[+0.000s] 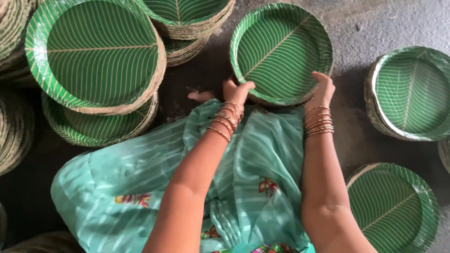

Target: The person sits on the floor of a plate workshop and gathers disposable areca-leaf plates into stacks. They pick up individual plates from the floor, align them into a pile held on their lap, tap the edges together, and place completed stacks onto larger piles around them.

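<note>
- A round green paper plate (281, 51) printed with a leaf-vein pattern was held at the top centre, tilted, over a grey floor (370, 18).
- The left hand (236, 91) was closed on the plate's near-left rim; the right hand (321, 89) was pressed against its near-right rim, fingers curled around the edge.
- Nothing was seen lying in the held plate, though more plates may have been stacked under it.
- Metal bangles (318, 122) were worn on both wrists, above a pale green striped garment (140, 173).
- Tall stacks of matching plates (93, 56) were seen at the left, with shorter stacks (408, 93) at the right.
- Several stacks were cut off by the frame edges, so their heights could not be judged.
</note>
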